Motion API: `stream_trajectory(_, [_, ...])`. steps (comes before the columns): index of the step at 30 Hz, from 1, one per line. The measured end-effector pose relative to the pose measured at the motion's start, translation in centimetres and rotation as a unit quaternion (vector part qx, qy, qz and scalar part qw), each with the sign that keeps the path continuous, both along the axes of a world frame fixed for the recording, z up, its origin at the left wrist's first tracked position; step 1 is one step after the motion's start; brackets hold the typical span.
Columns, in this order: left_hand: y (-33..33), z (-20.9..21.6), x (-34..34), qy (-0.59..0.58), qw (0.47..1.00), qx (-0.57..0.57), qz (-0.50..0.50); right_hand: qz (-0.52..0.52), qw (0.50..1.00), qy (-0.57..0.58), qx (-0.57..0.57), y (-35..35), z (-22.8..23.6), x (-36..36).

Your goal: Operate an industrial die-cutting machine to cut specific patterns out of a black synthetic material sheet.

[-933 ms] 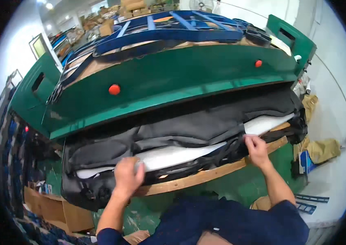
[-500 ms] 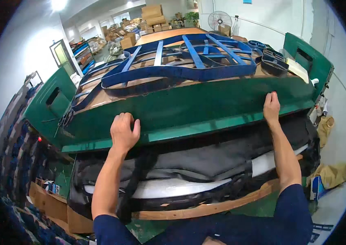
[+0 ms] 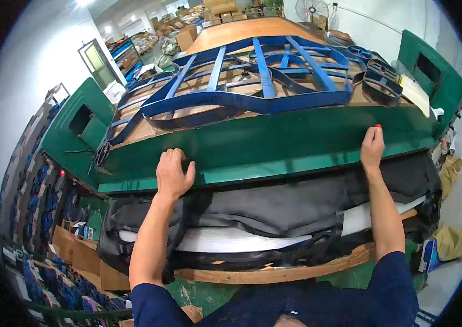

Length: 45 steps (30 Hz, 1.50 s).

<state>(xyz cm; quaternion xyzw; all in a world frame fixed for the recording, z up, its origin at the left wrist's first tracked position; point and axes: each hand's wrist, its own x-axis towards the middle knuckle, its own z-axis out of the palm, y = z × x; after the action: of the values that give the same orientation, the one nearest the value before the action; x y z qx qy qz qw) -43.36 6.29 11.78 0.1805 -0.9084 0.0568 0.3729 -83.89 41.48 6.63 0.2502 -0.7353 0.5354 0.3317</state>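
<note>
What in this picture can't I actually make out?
In the head view:
- Red button: mostly hidden by the right hand.
- Green panel behind the left hand: covered by that hand.
- Fan: cut off by the top edge.
- White material: partly hidden under black covering.

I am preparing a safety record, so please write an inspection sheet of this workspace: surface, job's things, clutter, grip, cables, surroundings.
Surface: brown board under blue barred frame
Job's things: green panel; red button; black sheet over white layer
Clutter: cardboard box, left; tan cloth, right
Grip: left hand at the panel, thumb spread; right hand at the button, fingers curled
Cables: dark strands, seemingly cables, at the panel's left end
Surroundings: fan, behind
</note>
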Motion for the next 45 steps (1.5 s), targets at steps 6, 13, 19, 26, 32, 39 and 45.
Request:
stream_trajectory(6, [1.9,0.4,1.6,-0.029,0.996,0.082,0.023,0.194,0.949,-0.247,-0.016,3.3,1.4,-0.7])
stream_trajectory(13, [10.6,-3.3,8.7,0.017,0.985,0.142,-0.101,0.305,0.909,-0.270,0.093,8.6,2.8,9.0])
stream_trajectory(19, [18.5,-7.8,14.8,0.036,0.965,0.245,-0.091,0.405,0.840,-0.337,0.133,11.0,1.8,20.6])
stream_trajectory(26, [19.8,-11.4,15.7,0.050,0.972,0.221,-0.063,0.452,0.820,-0.063,0.346,6.1,-0.5,31.9])
stream_trajectory(32, [21.0,-12.5,16.8,0.032,0.982,0.174,-0.073,0.379,0.845,0.005,0.376,6.6,-3.2,36.2])
stream_trajectory(39, [20.8,-13.5,17.0,0.018,0.979,0.188,-0.071,0.297,0.888,0.036,0.350,5.8,-5.3,38.5])
stream_trajectory(45, [20.9,-13.2,18.0,-0.034,0.971,0.219,-0.086,0.284,0.894,-0.003,0.347,6.1,-5.3,39.5])
